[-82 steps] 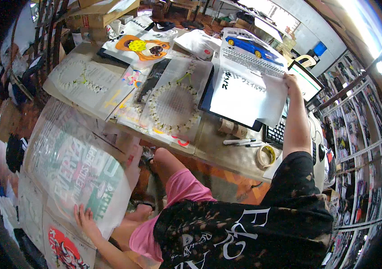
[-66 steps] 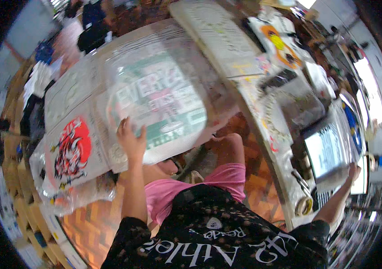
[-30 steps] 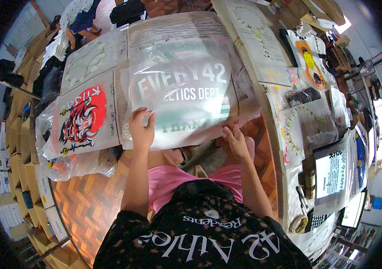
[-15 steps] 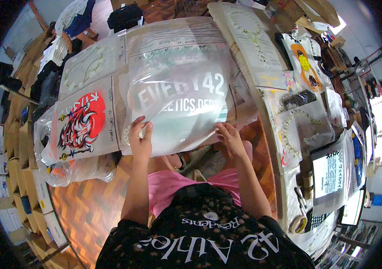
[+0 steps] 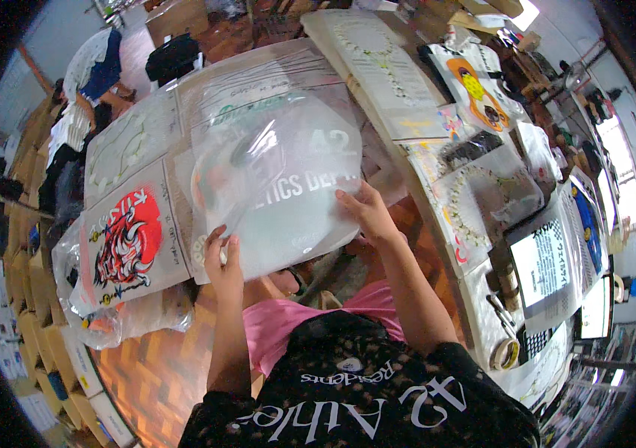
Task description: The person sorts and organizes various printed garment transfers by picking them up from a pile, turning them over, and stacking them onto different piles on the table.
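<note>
A large translucent film sheet [image 5: 310,213] with white block lettering bows upward over the table's near edge. At the sheet's right edge, my right hand [image 5: 366,210] pinches it between thumb and fingers. My left hand [image 5: 224,257] has its fingers closed on the near left edge. Under the film lie other clear printed sheets [image 5: 273,75] with green print and dark handwritten lines. Left of my left hand is a clear sheet with a red and black mask print [image 5: 129,239].
Clear plastic bagging [image 5: 146,325] hangs off the table's near left edge. The right-hand table holds floral prints [image 5: 463,205], a tape roll [image 5: 504,353] and scissors [image 5: 501,313]. Cardboard boxes [image 5: 30,299] line the left side. Another person [image 5: 97,67] bends over at the far left.
The film was flatter before and now bulges upward, its right part drawn inward and left. My right hand has moved up and slightly left; my left hand sits lower. The view has shifted.
</note>
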Demonstrator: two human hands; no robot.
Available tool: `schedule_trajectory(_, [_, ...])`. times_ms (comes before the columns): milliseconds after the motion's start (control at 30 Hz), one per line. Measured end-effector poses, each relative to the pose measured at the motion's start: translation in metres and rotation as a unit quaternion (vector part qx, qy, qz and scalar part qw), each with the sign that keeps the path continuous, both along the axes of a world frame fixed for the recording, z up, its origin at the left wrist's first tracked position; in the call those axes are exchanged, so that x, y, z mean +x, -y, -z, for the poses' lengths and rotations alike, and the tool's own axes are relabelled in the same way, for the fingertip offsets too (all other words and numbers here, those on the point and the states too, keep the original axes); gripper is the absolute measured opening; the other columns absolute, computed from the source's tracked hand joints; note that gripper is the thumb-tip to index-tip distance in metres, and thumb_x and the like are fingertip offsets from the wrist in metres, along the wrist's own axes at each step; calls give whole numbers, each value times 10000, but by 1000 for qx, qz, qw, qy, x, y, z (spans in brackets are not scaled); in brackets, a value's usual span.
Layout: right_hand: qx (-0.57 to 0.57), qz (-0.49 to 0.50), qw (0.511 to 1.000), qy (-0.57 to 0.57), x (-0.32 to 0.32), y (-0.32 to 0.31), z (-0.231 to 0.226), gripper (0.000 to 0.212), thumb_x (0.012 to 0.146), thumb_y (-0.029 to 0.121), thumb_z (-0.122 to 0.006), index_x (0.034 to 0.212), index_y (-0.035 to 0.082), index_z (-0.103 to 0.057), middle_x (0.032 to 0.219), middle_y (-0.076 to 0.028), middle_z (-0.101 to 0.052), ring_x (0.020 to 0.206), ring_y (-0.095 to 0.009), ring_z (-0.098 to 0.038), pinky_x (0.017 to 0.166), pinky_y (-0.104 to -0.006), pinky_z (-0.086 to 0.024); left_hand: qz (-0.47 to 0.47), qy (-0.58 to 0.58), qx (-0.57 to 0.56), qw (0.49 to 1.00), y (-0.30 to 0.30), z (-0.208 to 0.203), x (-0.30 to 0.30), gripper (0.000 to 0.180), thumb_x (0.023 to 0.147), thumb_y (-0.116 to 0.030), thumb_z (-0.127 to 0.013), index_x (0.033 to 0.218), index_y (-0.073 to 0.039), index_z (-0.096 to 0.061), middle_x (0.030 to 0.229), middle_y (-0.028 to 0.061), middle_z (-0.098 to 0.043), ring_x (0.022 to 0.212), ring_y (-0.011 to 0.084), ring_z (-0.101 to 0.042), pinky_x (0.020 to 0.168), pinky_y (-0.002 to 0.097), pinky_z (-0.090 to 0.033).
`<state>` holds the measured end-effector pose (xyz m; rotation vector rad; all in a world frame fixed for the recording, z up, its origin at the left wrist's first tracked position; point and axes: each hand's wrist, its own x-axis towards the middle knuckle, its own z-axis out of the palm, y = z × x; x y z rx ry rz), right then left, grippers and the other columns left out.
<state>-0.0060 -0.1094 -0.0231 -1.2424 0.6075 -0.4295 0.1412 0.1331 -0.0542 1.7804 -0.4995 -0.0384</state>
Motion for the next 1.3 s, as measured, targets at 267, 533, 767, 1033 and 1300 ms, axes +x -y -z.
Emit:
schedule_trajectory(267, [-446,-104,878,-139,-6,18,-88,451,762,70,-537,1212,90,-515,940,-219,-623,789,-339,-626,740,-435,-490,76,-70,-14,994,-25,56,58,353,924,-269,-457,1126,8,-543,987,129,-581,944,206,-518,906,351,-377])
schedule_trajectory(533, [-505,46,846,-168,-131,39,-205,415,788,81,-554,1200,135,-558,818,-149,-644,734,-261,-615,702,-386,-480,95,-63,-117,987,-14,101,126,403,936,-313,-427,1084,31,-576,1154,166,-538,1076,284,-498,954,385,-372])
schedule_trajectory(767, [-513,418,714,-229,-369,82,-293,468,777,150,-619,1234,109,-530,784,4,-643,539,-67,-476,455,-222,-370,100,87,50,990,17,97,111,350,929,-241,-461,1087,54,-565,1197,212,-508,1117,332,-482,958,384,-381])
schedule_trajectory(1033, [-209,655,694,-215,-569,101,-206,589,782,142,-602,1344,163,-429,1089,-83,-577,812,-132,-540,563,-237,-401,76,238,136,959,13,90,109,267,911,-116,-488,1113,54,-527,1184,237,-502,1033,333,-518,897,377,-419])
schedule_trajectory(1300, [-211,574,791,2,-595,115,-222,350,813,208,-620,1119,55,-545,989,-53,-611,834,-177,-601,740,-324,-514,87,155,150,973,25,78,96,278,897,-143,-503,1110,34,-532,1190,222,-494,1009,333,-534,869,384,-435])
